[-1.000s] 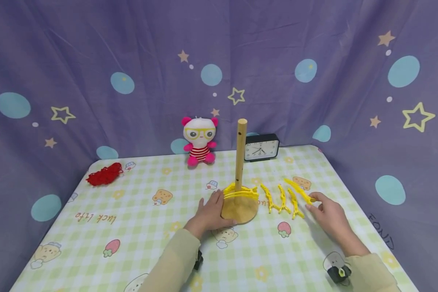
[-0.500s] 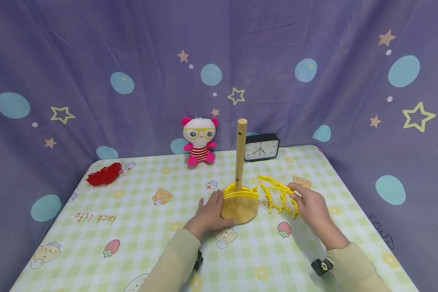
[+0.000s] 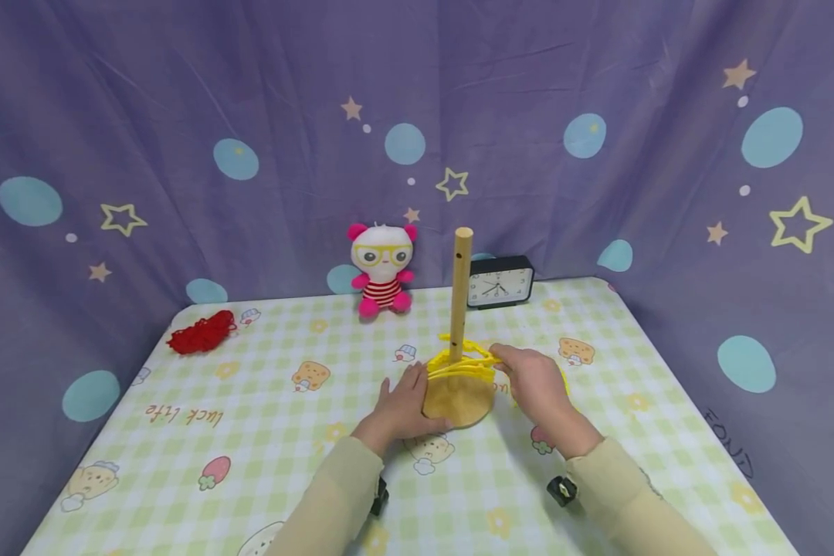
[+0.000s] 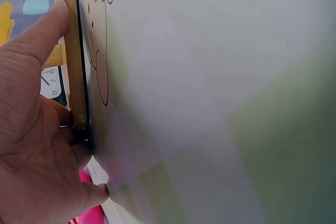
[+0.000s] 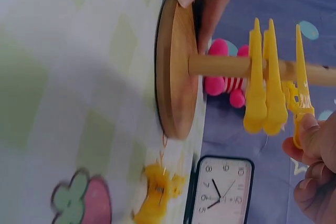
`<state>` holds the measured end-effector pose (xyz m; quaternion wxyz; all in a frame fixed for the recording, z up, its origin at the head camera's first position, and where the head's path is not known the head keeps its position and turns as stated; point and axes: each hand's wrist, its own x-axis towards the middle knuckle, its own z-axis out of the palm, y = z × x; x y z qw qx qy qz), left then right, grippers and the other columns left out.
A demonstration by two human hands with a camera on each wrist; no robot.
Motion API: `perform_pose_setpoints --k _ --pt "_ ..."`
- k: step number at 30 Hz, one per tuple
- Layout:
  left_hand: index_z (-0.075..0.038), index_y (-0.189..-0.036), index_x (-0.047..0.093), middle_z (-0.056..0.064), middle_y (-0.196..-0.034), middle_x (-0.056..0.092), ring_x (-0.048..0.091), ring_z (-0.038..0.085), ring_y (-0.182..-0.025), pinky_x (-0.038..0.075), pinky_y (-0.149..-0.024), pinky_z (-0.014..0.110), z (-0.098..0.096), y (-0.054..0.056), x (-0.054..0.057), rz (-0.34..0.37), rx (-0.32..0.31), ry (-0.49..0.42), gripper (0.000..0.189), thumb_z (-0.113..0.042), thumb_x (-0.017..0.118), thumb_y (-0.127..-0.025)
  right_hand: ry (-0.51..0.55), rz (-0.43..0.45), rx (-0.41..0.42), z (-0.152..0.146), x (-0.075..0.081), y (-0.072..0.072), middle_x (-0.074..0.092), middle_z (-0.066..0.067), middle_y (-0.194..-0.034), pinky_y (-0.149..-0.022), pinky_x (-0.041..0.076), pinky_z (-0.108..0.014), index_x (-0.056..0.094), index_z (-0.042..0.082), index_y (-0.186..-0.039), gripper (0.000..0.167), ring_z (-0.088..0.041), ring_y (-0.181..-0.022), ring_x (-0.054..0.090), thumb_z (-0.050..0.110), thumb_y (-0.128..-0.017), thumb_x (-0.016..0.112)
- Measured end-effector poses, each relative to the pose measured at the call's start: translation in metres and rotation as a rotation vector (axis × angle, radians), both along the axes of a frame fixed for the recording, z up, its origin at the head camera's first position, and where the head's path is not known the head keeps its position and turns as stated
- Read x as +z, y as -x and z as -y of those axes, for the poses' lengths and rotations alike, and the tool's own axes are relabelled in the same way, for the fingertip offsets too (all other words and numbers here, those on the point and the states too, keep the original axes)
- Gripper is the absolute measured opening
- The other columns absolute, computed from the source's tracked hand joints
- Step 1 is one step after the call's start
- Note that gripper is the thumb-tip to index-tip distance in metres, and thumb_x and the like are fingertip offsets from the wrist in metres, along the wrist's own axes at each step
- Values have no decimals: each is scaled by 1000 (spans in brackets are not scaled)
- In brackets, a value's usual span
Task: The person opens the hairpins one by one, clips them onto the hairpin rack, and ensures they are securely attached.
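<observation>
A wooden stand has a round base [image 3: 459, 408] and an upright post [image 3: 461, 289]. My left hand [image 3: 405, 401] grips the base at its left side, the thumb [image 4: 55, 19] on its rim. Two yellow hair clips [image 5: 273, 80] sit side by side across the post, one prong passing in front of it. In my right hand [image 3: 537, 386], thumb and fingers pinch another yellow hair clip [image 5: 301, 72] by its handle end. The right wrist view shows this clip beyond the other two, farther from the base, with its jaws spread around the post.
More yellow hair clips [image 5: 156, 195] lie on the checked tablecloth [image 3: 306, 479], mostly hidden by my right hand in the head view. Behind the stand are a black clock [image 3: 500, 283] and a plush panda [image 3: 382, 266]. Red stringy material [image 3: 203, 333] lies at the back left.
My right hand has carried the hair clip leftward from above the loose clips to the post. The left hand has stayed on the base.
</observation>
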<state>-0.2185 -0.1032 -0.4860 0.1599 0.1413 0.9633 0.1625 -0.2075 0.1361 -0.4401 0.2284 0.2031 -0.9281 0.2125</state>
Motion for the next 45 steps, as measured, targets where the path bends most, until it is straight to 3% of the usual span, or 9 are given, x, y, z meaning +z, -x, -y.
perform_pose_setpoints --k 6,12,15,18,24,32,37,45 --pt "-4 -156 17 10 -162 13 12 26 -149 5 -116 58 -2 -2 1 -5 -7 2 112 -69 66 -78 -38 9 38 13 -2 4 73 -4 -101 -63 55 -38 70 13 -109 25 -23 -75 67 5 -86 73" --pt "-3 -156 16 11 -162 13 12 27 -148 5 -116 58 -3 -2 3 -10 -11 1 112 -69 66 -78 -13 134 63 8 1 2 69 -7 -116 -80 55 -41 65 10 -121 34 -24 -94 68 9 -88 72" --pt "-4 -156 15 11 -162 12 12 27 -148 6 -116 58 -2 -1 2 -16 -11 17 113 -69 65 -78 13 200 51 1 0 0 66 -8 -122 -71 55 -37 58 11 -133 47 -19 -81 65 19 -89 73" --pt "-5 -156 15 11 -162 12 12 27 -148 6 -116 58 -1 0 1 -16 -11 13 113 -70 64 -78 31 239 31 -7 -2 -3 65 -8 -121 -59 46 -30 54 12 -138 53 -11 -66 53 24 -90 72" --pt "-6 -157 14 10 -163 12 12 26 -149 4 -116 57 -1 -1 1 -7 1 6 113 -70 64 -78 72 259 13 -28 -9 -7 66 -9 -120 -57 41 -29 61 9 -130 43 -7 -63 47 21 -90 71" --pt "-6 -157 12 10 -163 12 10 26 -149 5 -116 57 -1 -1 1 -15 -5 5 113 -70 64 -79 151 323 -9 -55 -24 -16 68 -7 -114 -58 43 -29 65 10 -124 34 -9 -70 54 18 -92 69" --pt "-6 -157 13 10 -163 12 9 26 -149 5 -116 58 -1 -2 3 -13 -6 0 112 -68 64 -79 171 345 -75 -72 -33 -18 68 -8 -102 -58 43 -31 66 9 -122 32 -13 -70 56 17 -91 70" --pt "-6 -157 13 10 -163 11 9 26 -149 5 -116 58 -1 -2 2 -12 -5 1 112 -69 64 -79 161 369 -197 -90 -41 -18 66 -17 -113 -62 46 -34 67 3 -118 35 -16 -72 59 17 -87 73"
